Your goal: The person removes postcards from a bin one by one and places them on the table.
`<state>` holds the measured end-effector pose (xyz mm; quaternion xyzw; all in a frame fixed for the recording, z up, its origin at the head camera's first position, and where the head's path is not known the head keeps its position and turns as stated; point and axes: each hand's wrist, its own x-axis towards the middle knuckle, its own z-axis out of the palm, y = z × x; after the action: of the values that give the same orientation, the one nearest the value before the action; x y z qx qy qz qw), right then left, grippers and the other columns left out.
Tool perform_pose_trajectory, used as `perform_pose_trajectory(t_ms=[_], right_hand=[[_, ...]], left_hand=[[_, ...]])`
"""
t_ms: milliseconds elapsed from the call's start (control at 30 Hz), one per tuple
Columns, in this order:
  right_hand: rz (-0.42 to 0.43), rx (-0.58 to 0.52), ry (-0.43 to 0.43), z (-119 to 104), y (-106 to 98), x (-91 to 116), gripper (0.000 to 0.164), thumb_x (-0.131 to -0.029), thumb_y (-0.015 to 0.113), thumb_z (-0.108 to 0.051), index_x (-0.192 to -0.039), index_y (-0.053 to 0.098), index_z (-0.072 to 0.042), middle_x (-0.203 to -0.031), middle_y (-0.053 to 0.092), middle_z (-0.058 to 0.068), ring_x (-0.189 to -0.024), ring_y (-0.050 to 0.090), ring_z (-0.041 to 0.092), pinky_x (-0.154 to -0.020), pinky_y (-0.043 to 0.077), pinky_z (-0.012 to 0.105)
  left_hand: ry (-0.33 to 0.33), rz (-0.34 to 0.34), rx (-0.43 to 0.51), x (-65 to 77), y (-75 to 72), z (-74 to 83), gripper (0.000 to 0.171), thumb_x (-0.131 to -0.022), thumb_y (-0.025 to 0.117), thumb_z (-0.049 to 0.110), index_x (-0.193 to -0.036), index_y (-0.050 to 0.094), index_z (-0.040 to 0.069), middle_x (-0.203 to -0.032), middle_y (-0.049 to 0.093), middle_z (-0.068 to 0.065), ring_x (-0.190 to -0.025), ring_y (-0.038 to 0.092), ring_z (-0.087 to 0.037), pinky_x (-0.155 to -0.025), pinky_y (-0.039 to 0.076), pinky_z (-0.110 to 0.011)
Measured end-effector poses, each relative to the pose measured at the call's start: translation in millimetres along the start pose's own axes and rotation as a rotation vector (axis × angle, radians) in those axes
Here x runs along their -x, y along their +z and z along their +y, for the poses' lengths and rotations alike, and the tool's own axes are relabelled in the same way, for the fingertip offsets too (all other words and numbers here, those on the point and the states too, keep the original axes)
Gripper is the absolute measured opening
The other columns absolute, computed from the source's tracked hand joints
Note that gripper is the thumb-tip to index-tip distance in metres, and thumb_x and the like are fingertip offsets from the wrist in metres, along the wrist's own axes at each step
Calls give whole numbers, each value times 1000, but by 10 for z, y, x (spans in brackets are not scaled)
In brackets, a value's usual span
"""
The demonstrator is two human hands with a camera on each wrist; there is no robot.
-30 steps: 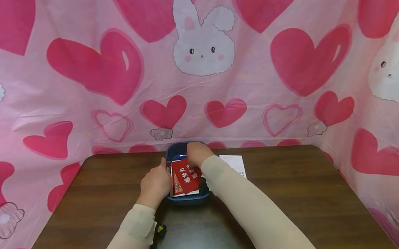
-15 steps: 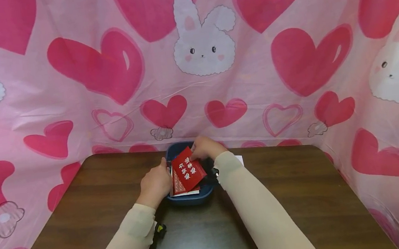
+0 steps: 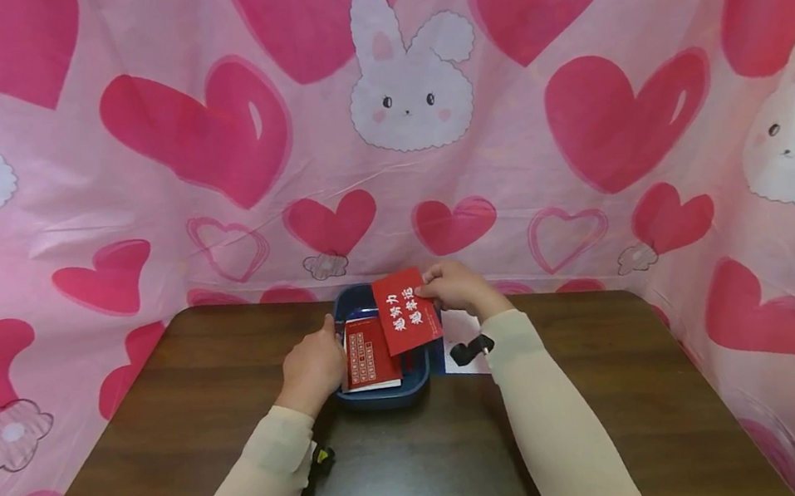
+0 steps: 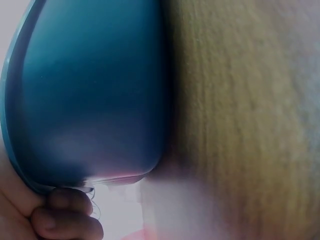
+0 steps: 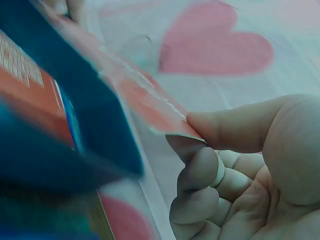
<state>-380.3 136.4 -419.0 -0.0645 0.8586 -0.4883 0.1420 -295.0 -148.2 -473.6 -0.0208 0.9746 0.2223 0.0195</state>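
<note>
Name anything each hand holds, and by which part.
The right hand pinches the upper red card by its right edge; the left hand grips the blue bin by its left rim.

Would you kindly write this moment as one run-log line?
left hand: grips left side of blue bin; right hand: pinches red card at bin's right side; in bin: second red card; right of bin: white sheet

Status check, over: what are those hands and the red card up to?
Left hand gripping blue tub. Right hand pinching red card by its edge. Nothing visibly blocking the card.
</note>
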Motion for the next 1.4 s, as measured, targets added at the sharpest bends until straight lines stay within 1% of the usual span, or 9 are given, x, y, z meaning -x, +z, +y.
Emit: perform_pose_trajectory(t_ms=[100,300,433,600,800,900,1067,1267,1400], right_hand=[[30,-40,5,177,-188,75,28,-107,76,-24,-121,77,0,-99,75,7,-80,65,16,-74,58,29],[52,-93,9,489,-496,202,25,-109,74,-22,-118,74,2,-90,71,3,-75,61,16,-68,55,29],[34,-102,22,637,-603,280,17,-108,75,-18,-107,75,-1,-84,69,1,-69,58,16,-63,51,28],[-10,-90,14,780,-653,332,14,-107,75,-13,-98,72,-2,-74,63,-2,-64,57,12,-59,49,26],[-47,-51,58,960,-741,406,19,-108,75,-21,-101,71,-3,-77,67,0,-68,60,15,-64,52,28],[-53,-40,90,1068,-777,404,20,-108,76,-23,-101,71,-5,-78,68,0,-71,61,17,-66,52,29],[-84,-33,112,1208,-790,384,18,-109,75,-23,-103,70,-6,-78,67,0,-73,62,17,-69,51,30],[-82,-5,125,1272,-778,353,22,-107,77,-24,-96,68,-8,-77,67,1,-72,63,18,-67,51,30],[-64,57,142,1258,-733,344,26,-105,81,-26,-90,66,-9,-75,68,3,-69,63,18,-64,51,29]], left_hand=[[-3,0,0,16,3,12,71,-116,58,35,-176,38,5,-160,66,-25,-124,77,-45,-94,68,-61],[-4,6,-10,12,-1,19,70,-116,57,35,-176,38,4,-160,66,-26,-126,76,-47,-97,67,-64],[-12,-3,-7,16,7,15,71,-116,58,35,-177,37,5,-160,66,-25,-127,76,-47,-98,66,-64],[-16,-5,-8,34,15,13,70,-116,57,35,-176,38,4,-157,68,-26,-121,77,-45,-95,67,-63],[-18,-5,-8,36,15,15,71,-116,58,34,-177,37,4,-156,69,-25,-116,78,-42,-92,68,-60],[-18,-3,-7,29,14,20,71,-116,58,34,-177,37,4,-156,69,-26,-116,78,-43,-92,68,-60],[-25,-5,-9,28,20,17,70,-116,57,34,-177,37,5,-155,69,-27,-114,77,-43,-93,67,-62],[-19,1,-7,24,20,10,71,-116,57,35,-177,37,5,-155,69,-26,-114,78,-43,-93,67,-62],[-21,-2,-7,28,23,10,71,-116,56,36,-177,36,5,-156,69,-26,-115,78,-43,-95,67,-62]])
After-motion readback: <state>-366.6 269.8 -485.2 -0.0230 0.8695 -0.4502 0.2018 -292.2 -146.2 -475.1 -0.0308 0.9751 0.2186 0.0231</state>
